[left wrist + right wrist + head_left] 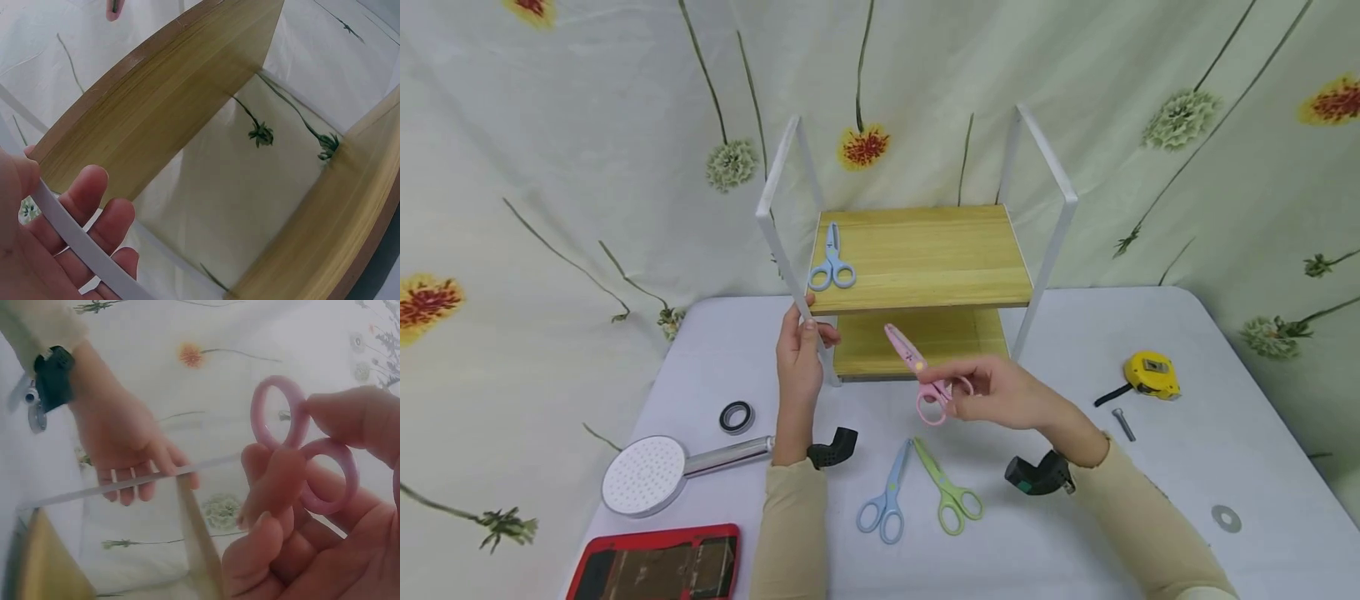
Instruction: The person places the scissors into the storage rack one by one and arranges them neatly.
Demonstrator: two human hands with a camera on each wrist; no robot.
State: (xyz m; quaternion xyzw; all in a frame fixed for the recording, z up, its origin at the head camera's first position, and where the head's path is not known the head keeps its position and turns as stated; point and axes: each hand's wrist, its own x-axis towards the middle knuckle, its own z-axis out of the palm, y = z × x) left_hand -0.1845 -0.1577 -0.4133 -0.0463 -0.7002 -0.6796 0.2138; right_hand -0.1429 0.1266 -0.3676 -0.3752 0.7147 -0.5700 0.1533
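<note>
A small two-tier shelf with wooden boards point(925, 250) and a white frame point(1048, 250) stands at the back of the table. My left hand point(800, 354) holds its left front post; in the left wrist view the fingers point(112, 222) lie behind the white bar. My right hand point(1000, 392) pinches pink scissors point(906, 348) by the handle loops, in front of the lower board and with the blades pointing up and left. In the right wrist view the pink loops point(259, 419) show, while fingers hide the blades. Blue scissors point(832, 262) lie on the upper board's left end.
Other blue scissors point(887, 500) and green scissors point(951, 492) lie in front of the shelf. To the left are a shower head point(643, 475), a black ring point(736, 417) and a red case point(662, 562). A yellow tape measure point(1152, 375), bolt point(1123, 425) and washer point(1227, 518) lie right.
</note>
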